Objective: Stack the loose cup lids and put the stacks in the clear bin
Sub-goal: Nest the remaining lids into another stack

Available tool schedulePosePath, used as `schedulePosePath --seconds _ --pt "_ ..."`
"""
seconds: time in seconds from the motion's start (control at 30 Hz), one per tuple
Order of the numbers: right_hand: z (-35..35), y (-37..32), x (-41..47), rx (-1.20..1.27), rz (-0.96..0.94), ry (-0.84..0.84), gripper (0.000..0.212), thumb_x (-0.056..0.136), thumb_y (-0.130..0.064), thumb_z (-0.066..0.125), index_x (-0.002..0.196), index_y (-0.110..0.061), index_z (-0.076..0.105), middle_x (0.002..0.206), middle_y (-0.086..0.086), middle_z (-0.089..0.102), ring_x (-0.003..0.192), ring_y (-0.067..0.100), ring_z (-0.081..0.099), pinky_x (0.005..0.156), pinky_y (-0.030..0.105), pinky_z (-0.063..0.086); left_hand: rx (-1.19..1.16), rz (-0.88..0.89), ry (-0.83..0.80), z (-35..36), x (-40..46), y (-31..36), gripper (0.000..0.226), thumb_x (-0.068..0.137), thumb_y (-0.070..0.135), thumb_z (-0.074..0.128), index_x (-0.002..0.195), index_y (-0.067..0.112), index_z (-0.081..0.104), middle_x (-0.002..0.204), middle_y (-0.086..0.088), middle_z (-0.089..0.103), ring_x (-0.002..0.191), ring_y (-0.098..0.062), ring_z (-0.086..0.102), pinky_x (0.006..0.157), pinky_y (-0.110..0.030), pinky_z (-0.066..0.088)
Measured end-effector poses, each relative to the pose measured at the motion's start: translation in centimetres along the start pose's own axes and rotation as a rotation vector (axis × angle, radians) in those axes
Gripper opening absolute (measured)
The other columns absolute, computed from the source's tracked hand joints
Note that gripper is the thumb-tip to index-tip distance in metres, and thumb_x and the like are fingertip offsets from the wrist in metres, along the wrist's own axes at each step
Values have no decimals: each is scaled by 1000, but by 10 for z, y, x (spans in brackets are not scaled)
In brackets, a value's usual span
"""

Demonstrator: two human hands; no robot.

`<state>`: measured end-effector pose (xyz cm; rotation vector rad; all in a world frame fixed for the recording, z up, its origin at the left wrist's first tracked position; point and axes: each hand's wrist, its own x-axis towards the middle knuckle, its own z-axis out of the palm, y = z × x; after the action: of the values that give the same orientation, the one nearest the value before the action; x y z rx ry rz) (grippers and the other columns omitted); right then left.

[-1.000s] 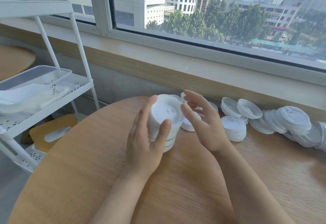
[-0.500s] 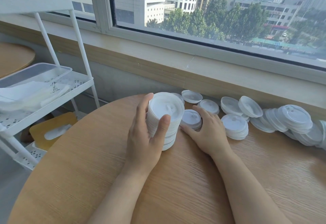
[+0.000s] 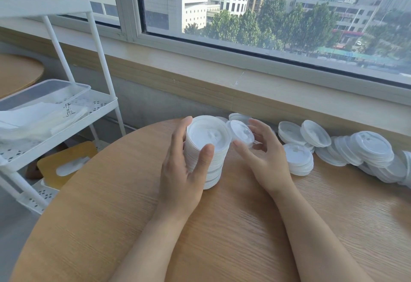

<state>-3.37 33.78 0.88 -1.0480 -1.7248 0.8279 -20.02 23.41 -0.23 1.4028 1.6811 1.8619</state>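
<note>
A tall stack of white cup lids [image 3: 211, 146] stands on the round wooden table [image 3: 222, 226]. My left hand [image 3: 184, 170] grips its left side, thumb in front and fingers behind. Beside the stack's top, my right hand [image 3: 264, 155] holds a small pile of lids [image 3: 242, 134] lifted off the table and tilted toward the stack. More loose lids [image 3: 298, 157] and leaning rows of lids [image 3: 369, 150] lie along the wall to the right. The clear bin [image 3: 44, 95] sits on the white cart's shelf at left.
A white metal cart [image 3: 97, 112] stands left of the table, holding the bin and folded plastic. Below it lies a yellow tissue box [image 3: 66, 164]. The window sill [image 3: 244, 79] runs behind the table. Another wooden table [image 3: 20, 72] shows at far left.
My right hand picked up a small pile of lids from the table behind the stack and raised it toward the stack's top. My left hand kept hold of the tall stack.
</note>
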Motion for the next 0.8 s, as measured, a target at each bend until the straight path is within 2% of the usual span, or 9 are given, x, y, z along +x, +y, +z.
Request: schedulePosePath --seconds 0.13,0.23,0.3,0.37,0.47,0.53,0.6,0.67,0.8 --pt "0 -7 0 126 -60 -64 70 80 -35 89 141 -35 55 132 -23 64 129 5 58 101 32 50 1 4 0 0 0 0 72 95 69 54 156 33 41 151 16 54 142 -11 51 114 -48 45" --pt "0 -15 2 445 33 -130 71 84 -4 84 144 -29 55 139 -9 64 130 10 60 102 34 53 5 6 0 0 0 0 71 95 68 54 155 34 41 151 18 54 141 -11 51 114 -48 46" --pt "0 -18 3 613 103 -144 75 84 9 77 146 -26 54 142 0 63 129 17 63 106 41 54 2 6 0 0 0 0 71 95 68 54 155 33 41 150 17 55 141 -12 51 113 -48 46" --pt "0 -20 5 721 140 -155 79 82 12 75 147 -26 52 142 6 64 123 26 67 110 50 51 0 6 1 0 0 1 73 94 70 54 156 32 41 149 16 56 140 -12 53 112 -48 47" --pt "-1 -23 7 732 130 -135 82 76 1 81 147 -27 52 138 7 67 106 28 71 107 45 54 1 4 -3 -1 0 1 73 94 70 54 155 32 41 149 14 56 139 -13 53 112 -49 47" --pt "-2 -27 7 732 97 -120 70 77 -5 81 141 -18 58 128 11 72 102 25 69 103 39 55 -1 2 -6 -1 -1 1 73 94 70 54 155 33 41 149 14 56 139 -12 53 112 -49 48" --pt "-2 -33 6 738 48 -119 47 81 -4 78 126 -8 67 112 14 75 102 25 68 96 33 54 -6 -2 -5 -1 -1 1 72 94 69 55 154 34 41 148 15 57 139 -12 53 111 -48 48" --pt "-3 -40 5 730 10 -135 30 84 -1 75 114 -5 71 103 12 77 99 22 70 89 27 53 -11 -6 -4 -1 -1 2 70 93 69 56 154 37 41 146 16 58 138 -12 54 111 -47 48" --pt "-7 -52 3 557 -116 -224 21 87 3 75 107 -2 76 109 21 75 101 28 68 91 33 52 -41 -19 -5 -1 -1 1 73 92 73 56 154 38 40 148 15 57 138 -13 54 111 -49 48"
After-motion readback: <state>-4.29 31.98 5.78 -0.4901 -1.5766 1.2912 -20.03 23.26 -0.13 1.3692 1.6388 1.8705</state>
